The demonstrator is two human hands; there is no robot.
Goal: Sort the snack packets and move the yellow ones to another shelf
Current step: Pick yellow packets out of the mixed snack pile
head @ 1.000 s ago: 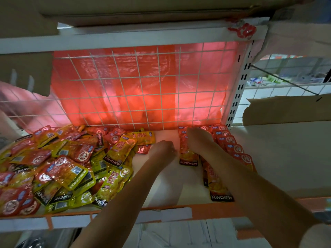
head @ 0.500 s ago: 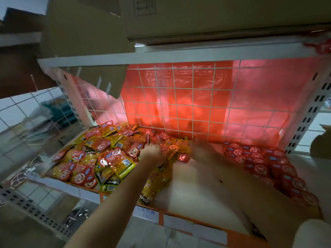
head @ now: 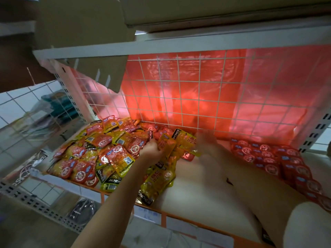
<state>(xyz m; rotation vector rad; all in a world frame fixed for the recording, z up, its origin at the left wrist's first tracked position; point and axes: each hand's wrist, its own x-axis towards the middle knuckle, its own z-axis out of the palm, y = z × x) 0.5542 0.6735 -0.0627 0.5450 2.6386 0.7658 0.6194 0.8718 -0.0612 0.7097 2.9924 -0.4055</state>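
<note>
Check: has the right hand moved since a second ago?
Yes. The right hand has left the row of red packets on the right and gone left to the mixed pile, beside the left hand.

hands: 2, bare left hand point(head: 152, 149) and blurred right hand point(head: 206, 142) | mixed heap of yellow and red foil snack packets point(head: 100, 154): dozens, too overlapped to count | tidy rows of red foil packets point(head: 268, 158): at least fifteen showing | white wire grid back panels point(head: 197, 90): 1 | cardboard boxes overhead point(head: 215, 11): 2

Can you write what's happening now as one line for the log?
left hand: grips yellow packet | right hand: blurred at mixed pile | red packets: in rows, right | shelf: bare middle
</note>
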